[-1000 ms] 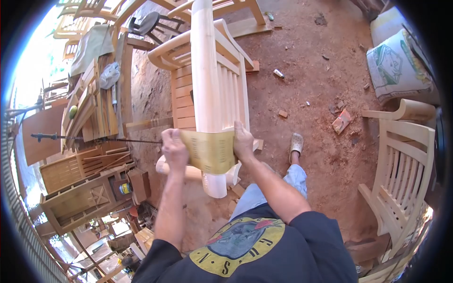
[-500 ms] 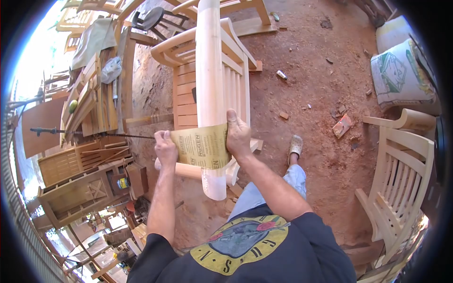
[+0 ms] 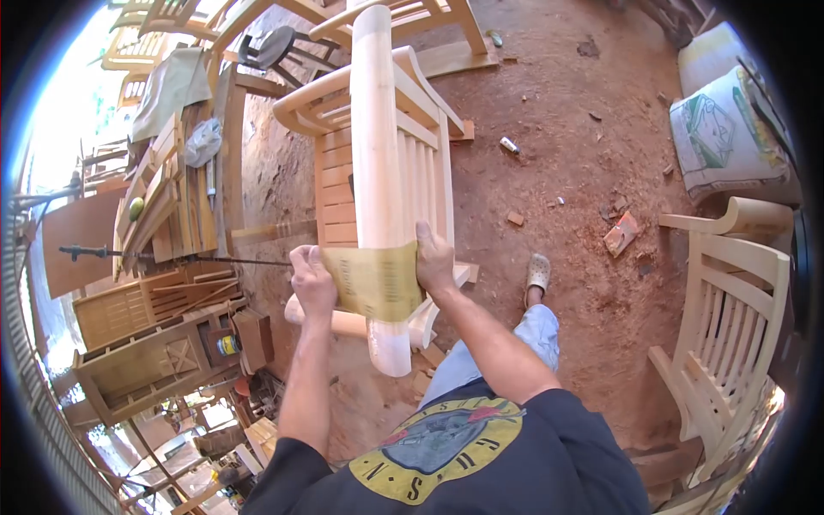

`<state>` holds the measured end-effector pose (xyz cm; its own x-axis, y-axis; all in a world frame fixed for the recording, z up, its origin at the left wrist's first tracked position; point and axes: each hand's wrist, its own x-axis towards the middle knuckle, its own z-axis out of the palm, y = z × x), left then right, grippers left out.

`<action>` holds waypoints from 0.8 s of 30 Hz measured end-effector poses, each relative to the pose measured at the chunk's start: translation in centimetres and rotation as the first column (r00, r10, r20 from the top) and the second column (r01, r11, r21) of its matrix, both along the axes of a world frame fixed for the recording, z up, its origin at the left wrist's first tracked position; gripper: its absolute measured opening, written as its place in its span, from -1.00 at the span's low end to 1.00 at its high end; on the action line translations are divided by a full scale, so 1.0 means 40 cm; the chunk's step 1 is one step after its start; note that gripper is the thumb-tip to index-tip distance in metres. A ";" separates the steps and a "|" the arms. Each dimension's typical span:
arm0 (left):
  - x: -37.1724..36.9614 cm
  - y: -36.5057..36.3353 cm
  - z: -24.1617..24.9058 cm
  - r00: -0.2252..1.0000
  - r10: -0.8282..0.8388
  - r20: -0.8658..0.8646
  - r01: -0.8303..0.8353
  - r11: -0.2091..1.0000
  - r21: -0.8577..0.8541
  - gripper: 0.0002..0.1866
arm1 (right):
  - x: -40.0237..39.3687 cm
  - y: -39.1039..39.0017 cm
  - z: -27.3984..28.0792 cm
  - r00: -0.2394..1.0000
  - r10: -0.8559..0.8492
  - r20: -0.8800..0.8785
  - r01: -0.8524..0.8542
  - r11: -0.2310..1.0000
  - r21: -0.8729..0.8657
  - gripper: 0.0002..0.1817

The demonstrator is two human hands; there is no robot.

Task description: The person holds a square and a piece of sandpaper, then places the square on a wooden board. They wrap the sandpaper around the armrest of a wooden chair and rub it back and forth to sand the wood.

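Note:
A sheet of tan sandpaper (image 3: pixel 375 281) with printed backing lies bent across the rounded wooden armrest (image 3: pixel 378 163) of a pale slatted chair. My left hand (image 3: pixel 314 281) pinches its left edge, just off the armrest's side. On the other edge, my right hand (image 3: pixel 435 260) grips the sheet with the thumb pointing up along the armrest. The print on the sandpaper is smeared by motion. Below the sheet, the armrest's rounded front end (image 3: pixel 390 350) shows pale and dusty. The chair's seat slats (image 3: pixel 336 189) show to the left of the armrest.
Another unfinished wooden chair (image 3: pixel 725 300) stands at the right, below printed sacks (image 3: pixel 725 129). Stacked boards (image 3: pixel 167 193) and a wooden cabinet frame (image 3: pixel 163 348) are on the left. An orange-red block (image 3: pixel 621 232) and wood scraps lie on the dirt floor near my shod foot (image 3: pixel 537 273).
Both hands and the sandpaper have shifted slightly, toward the armrest's front end and a little to the right. The sheet stays wrapped over the armrest. The view has tilted slightly.

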<state>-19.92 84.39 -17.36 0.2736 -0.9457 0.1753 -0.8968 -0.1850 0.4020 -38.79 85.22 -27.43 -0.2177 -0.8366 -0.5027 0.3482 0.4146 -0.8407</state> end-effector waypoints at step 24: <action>0.044 0.001 0.010 0.990 0.112 0.087 -0.113 0.994 0.007 -0.68 | -0.040 -0.054 0.077 0.992 0.079 0.097 -0.075 0.996 -0.045 -0.40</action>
